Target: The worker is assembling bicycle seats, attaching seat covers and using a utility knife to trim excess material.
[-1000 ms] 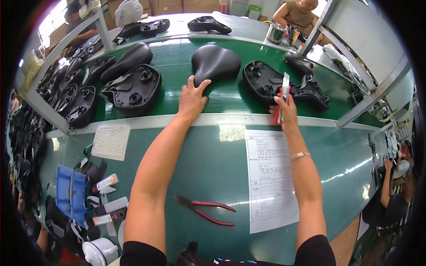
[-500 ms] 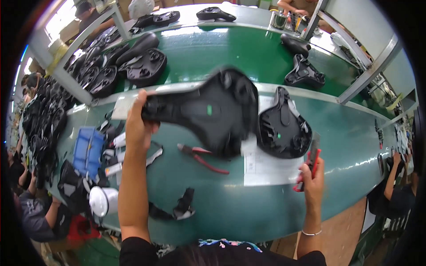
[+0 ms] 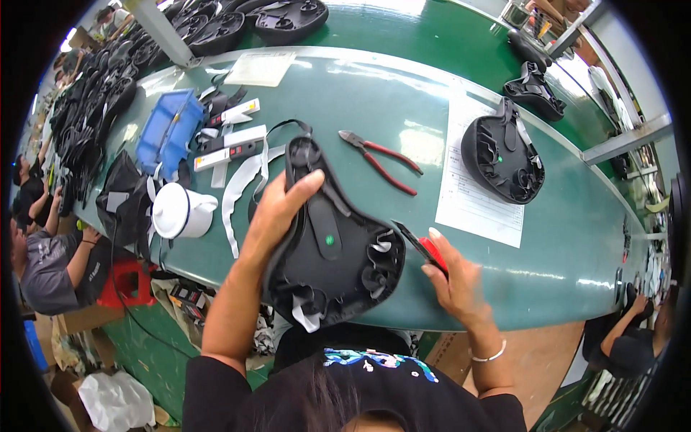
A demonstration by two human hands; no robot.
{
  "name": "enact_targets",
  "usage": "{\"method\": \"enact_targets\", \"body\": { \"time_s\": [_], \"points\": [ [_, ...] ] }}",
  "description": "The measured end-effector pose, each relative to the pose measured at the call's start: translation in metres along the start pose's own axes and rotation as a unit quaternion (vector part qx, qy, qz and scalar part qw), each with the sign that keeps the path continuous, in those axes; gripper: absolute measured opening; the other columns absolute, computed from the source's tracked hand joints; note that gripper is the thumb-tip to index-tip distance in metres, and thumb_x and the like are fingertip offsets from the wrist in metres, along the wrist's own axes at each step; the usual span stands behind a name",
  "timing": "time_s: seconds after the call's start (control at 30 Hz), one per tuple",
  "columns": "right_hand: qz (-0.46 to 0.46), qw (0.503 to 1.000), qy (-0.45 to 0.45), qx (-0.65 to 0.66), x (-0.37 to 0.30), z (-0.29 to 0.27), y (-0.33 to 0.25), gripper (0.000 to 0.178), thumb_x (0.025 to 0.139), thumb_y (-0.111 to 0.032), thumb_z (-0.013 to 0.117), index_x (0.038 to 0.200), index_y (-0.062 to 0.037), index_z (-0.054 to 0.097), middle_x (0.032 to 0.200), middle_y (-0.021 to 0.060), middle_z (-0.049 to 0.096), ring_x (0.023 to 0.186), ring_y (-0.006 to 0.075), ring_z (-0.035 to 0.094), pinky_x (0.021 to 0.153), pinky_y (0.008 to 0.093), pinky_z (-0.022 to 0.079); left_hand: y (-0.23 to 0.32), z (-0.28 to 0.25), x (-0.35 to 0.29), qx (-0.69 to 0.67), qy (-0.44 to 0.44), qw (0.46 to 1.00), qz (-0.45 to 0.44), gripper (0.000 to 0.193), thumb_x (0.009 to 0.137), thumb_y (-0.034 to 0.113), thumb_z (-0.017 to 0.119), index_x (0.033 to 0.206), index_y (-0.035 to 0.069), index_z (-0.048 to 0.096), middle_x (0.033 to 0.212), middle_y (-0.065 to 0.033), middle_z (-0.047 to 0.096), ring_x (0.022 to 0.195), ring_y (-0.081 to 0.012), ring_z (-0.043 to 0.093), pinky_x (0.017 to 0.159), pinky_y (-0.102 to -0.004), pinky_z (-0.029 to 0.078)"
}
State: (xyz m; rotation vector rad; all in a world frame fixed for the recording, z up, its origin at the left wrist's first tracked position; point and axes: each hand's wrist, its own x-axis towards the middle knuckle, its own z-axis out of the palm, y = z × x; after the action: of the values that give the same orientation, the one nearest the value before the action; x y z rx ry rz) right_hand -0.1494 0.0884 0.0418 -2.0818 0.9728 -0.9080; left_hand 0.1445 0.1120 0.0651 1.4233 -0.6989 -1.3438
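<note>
My left hand [image 3: 275,212] grips a black bicycle saddle [image 3: 299,266] by its narrow nose, thumb on the underside. The saddle is turned underside up and held over the table's near edge, with a green dot inside and a pale strip sticking out at its wide rear. My right hand [image 3: 459,284] is closed around a red-and-black utility knife [image 3: 432,253], whose dark tip points toward the saddle's right edge without visibly touching it. Beyond them lie red-handled cutting pliers [image 3: 385,162]. A second upturned saddle [image 3: 497,162] rests on a printed sheet [image 3: 468,205] at the right.
To the left are a blue plastic bin [image 3: 169,133], white-and-red cutter packs [image 3: 229,147], pale strips [image 3: 241,191] and a white lidded mug [image 3: 176,210]. Heaped saddles [image 3: 93,137] cover the far left; more lie beyond the table. Co-workers sit at both sides.
The saddle in my left hand has come nearer to me and turned, its nose now pointing away. My right hand with the knife has moved left toward it. The view has tilted down.
</note>
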Motion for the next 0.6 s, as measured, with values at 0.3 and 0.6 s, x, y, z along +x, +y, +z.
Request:
{"method": "enact_targets", "body": {
  "time_s": [0.3, 0.6],
  "points": [
    [-0.169, 0.892, -0.228, -0.352, 0.028, -0.03, -0.008, 0.058, 0.082, -0.016, 0.063, 0.136, -0.026, 0.044, 0.071, 0.0076, 0.05, 0.049, 0.0263, 0.05, 0.043, 0.0386, 0.041, 0.026, 0.016, 0.04, 0.202, -0.095, 0.974, 0.026, 0.045, 0.077, 0.036, 0.063, 0.101, -0.002, 0.06, 0.085, -0.0096, 0.063, 0.073, -0.0152, 0.059, 0.069, -0.027, 0.047],
    [0.111, 0.977, -0.103, -0.148, -0.08, 0.023, -0.062, 0.062, 0.086, -0.007, 0.062, 0.141, -0.0094, 0.033, 0.081, 0.0204, 0.061, 0.064, 0.0387, 0.062, 0.059, 0.044, 0.052, -0.009, 0.001, -0.011, 0.09, 0.116, 0.989, 0.028, 0.042, 0.079, 0.034, 0.062, 0.098, -0.004, 0.061, 0.084, -0.0077, 0.063, 0.074, -0.0132, 0.057, 0.071, -0.0283, 0.046]
  ]
}}
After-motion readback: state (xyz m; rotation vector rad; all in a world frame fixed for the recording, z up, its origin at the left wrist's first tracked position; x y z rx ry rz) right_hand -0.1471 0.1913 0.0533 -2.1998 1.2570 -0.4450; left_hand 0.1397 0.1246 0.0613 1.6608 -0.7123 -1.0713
